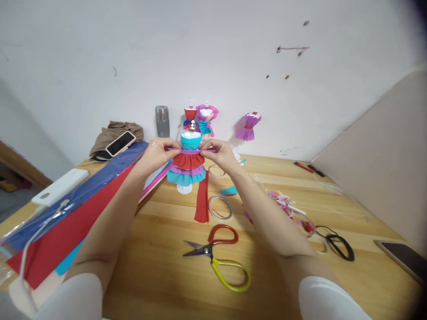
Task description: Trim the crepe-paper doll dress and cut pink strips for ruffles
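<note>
As the small dress form [187, 161] stands upright, its white base [184, 189] on the wooden table [156, 253], it sits directly between the two hands, turquoise bodice [191, 142] above and tiered skirt [186, 171] below their fingertips. A purple strip [190, 152] crosses its waist; the left hand [159, 152] pinches one end between thumb and fingers, and the right hand [220, 153] grips the other likewise. Both forearms reach forward and converge, hands turned toward each other. Between the forearms, nearer the person, lie spread scissors [207, 250], with a red strip [202, 202] beyond.
</note>
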Demonstrator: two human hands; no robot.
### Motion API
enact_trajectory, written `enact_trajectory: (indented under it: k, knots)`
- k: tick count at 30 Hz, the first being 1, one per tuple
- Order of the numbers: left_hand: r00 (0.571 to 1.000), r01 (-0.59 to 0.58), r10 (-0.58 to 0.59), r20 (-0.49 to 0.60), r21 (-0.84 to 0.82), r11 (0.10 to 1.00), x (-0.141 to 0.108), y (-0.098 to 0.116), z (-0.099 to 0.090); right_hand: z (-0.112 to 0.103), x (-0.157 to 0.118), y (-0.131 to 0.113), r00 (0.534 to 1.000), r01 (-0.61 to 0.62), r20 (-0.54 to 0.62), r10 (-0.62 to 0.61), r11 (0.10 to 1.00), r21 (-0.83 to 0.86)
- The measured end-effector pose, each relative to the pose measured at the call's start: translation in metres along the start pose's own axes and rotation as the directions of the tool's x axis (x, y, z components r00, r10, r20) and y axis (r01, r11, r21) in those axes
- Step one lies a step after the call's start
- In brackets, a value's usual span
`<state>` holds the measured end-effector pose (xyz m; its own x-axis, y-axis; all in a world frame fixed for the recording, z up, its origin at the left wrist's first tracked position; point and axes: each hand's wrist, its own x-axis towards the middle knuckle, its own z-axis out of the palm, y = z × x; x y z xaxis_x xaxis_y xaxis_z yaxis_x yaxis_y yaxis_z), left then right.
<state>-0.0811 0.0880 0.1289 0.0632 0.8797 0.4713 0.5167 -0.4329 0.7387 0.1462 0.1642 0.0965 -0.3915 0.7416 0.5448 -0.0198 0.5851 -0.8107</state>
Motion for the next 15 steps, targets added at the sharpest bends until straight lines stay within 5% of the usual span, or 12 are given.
enact_trajectory:
  k: [15]
  knots:
    - [1.0, 0.003, -0.005, 0.018, 0.087, 0.996, -0.0006, 0.0023, -0.0024, 0.0047, 0.0009, -0.0023, 0.999, -0.037, -0.019, 0.037, 0.999, -0.008]
